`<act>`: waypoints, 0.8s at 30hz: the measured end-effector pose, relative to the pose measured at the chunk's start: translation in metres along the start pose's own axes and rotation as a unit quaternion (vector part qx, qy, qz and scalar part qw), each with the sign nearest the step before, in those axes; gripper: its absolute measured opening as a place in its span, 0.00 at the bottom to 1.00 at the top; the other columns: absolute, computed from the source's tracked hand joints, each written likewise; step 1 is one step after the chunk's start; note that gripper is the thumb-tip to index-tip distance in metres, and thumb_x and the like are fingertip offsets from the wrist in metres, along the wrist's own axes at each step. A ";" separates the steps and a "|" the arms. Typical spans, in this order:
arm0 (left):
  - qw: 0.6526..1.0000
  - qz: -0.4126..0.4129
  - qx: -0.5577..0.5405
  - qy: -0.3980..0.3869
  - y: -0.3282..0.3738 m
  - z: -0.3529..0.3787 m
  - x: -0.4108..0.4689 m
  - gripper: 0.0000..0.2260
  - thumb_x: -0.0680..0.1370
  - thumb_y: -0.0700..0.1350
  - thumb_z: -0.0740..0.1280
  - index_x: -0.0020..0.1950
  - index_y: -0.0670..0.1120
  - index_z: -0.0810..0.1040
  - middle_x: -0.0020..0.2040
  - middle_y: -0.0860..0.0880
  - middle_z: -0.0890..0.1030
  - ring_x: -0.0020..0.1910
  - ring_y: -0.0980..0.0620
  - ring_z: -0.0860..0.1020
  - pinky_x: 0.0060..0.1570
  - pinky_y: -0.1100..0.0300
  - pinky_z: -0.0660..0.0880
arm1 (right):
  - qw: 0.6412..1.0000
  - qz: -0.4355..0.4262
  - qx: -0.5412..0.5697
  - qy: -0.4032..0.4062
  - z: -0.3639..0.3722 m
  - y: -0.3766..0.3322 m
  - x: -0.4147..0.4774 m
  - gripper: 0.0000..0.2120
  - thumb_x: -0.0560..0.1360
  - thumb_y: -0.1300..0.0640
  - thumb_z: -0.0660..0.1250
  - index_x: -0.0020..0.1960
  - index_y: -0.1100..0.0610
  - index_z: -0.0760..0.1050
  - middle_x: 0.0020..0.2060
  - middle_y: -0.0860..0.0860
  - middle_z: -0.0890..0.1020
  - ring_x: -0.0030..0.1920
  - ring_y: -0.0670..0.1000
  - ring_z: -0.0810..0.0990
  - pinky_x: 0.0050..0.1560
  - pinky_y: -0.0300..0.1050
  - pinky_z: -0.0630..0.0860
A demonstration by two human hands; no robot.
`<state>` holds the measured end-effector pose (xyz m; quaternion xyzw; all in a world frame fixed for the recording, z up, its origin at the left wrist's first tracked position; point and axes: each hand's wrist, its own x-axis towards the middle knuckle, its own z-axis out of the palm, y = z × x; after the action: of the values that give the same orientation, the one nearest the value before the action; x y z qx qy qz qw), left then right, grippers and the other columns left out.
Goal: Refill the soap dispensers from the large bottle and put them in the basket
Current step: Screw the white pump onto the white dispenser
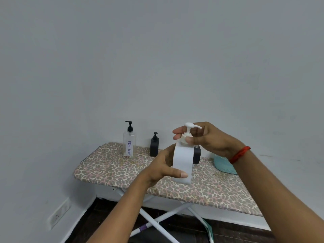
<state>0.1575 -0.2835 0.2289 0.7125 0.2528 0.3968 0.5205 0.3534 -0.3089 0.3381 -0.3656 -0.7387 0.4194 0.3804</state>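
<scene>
Head view: a person holds a white opaque plastic pump bottle (pixel 182 162) upright in the air above the middle of a leopard-print padded ironing board (pixel 210 193) standing against a grey wall. The left hand (pixel 163 170) wraps the lower body of the bottle, thumb across its front near the base, its grip closed firmly round the bottle. The right hand (pixel 208 137) comes in from above, its grip pinching the white ribbed pump collar (pixel 184 138) between thumb and fingers, just under the white pump nozzle (pixel 192 125).

Along the board's far edge stand a tall clear plastic dispenser with a black pump and a "DISH SOAP" label (pixel 129 143), near the far-left corner, and a short square black dispenser (pixel 154 146) just to its right. A second dark container (pixel 196 155) is partly hidden behind the white bottle; what it is cannot be told. A teal woven basket (pixel 224 166) sits at the far edge on the right, half covered by the right wrist, which wears a red thread bracelet (pixel 239 154).

The white bottle looks rigid and smooth, likely slippery if soapy, and its fill level is hidden. The body is the sound place to hold, with the ribbed collar for twisting; the thin nozzle is a poor handle.
</scene>
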 end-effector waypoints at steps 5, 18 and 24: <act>1.000 0.007 -0.011 -0.003 0.001 -0.001 0.003 0.38 0.62 0.45 0.81 0.72 0.53 0.75 0.64 0.50 0.83 0.65 0.46 0.80 0.63 0.47 0.79 | 1.000 -0.019 0.020 -0.013 -0.014 0.010 -0.005 0.21 0.77 0.66 0.67 0.69 0.62 0.75 0.68 0.51 0.80 0.69 0.55 0.77 0.66 0.46 0.76; 0.991 0.043 0.077 0.101 0.004 0.012 0.017 0.42 0.60 0.54 0.84 0.71 0.62 0.72 0.63 0.58 0.80 0.61 0.56 0.79 0.55 0.59 0.82 | 0.968 -0.031 -0.023 0.250 0.021 0.021 0.005 0.24 0.64 0.52 0.84 0.58 0.52 0.81 0.46 0.53 0.79 0.41 0.52 0.78 0.45 0.53 0.81; 0.993 0.028 0.057 0.097 -0.001 0.007 0.017 0.43 0.59 0.56 0.84 0.72 0.60 0.72 0.64 0.55 0.80 0.62 0.53 0.79 0.56 0.56 0.82 | 0.988 -0.037 0.035 0.146 -0.002 0.020 -0.007 0.21 0.75 0.55 0.71 0.67 0.57 0.78 0.61 0.51 0.84 0.61 0.57 0.82 0.53 0.50 0.75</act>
<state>0.1726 -0.2734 0.2327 0.7063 0.3044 0.4632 0.4404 0.3628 -0.3069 0.3190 -0.3818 -0.6733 0.3723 0.5122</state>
